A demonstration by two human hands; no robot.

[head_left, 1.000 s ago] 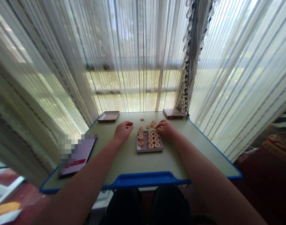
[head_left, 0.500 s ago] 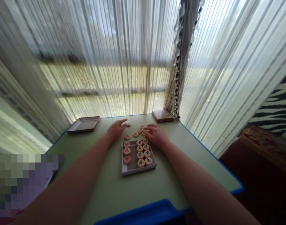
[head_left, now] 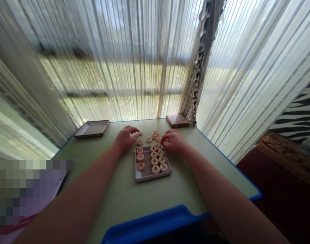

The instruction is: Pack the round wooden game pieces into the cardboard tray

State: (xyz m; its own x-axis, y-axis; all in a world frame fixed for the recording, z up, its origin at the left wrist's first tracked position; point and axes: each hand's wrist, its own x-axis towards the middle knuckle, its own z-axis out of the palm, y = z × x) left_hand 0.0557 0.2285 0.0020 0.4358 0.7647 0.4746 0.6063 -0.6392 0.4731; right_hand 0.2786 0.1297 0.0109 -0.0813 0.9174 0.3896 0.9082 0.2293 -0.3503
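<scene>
A shallow open box (head_left: 148, 171) holds round Chinese chess pieces: a column of red-marked pieces (head_left: 140, 157) on the left and two columns of black-marked ones (head_left: 154, 160) on the right, with a bare strip between. My left hand (head_left: 125, 139) is left of the box's far end, thumb and fingers apart around a loose piece (head_left: 140, 133). My right hand (head_left: 175, 141) is at the box's far right corner. Its curled fingertips close on a piece (head_left: 159, 142), partly hidden. More loose pieces (head_left: 153, 137) lie beyond the box, and a red-marked one (head_left: 139, 143) is near my left thumb.
An empty tray-like lid (head_left: 92, 128) lies at the table's far left. A flat printed box (head_left: 177, 120) sits at the far right corner. The pale green table (head_left: 155, 196) has a blue edge, with string curtains (head_left: 134, 67) hanging behind it.
My right hand has drawn back slightly from the loose pieces, its fingers curling down near the box corner. The left fingers have come closer around the far piece. The view has shifted a little.
</scene>
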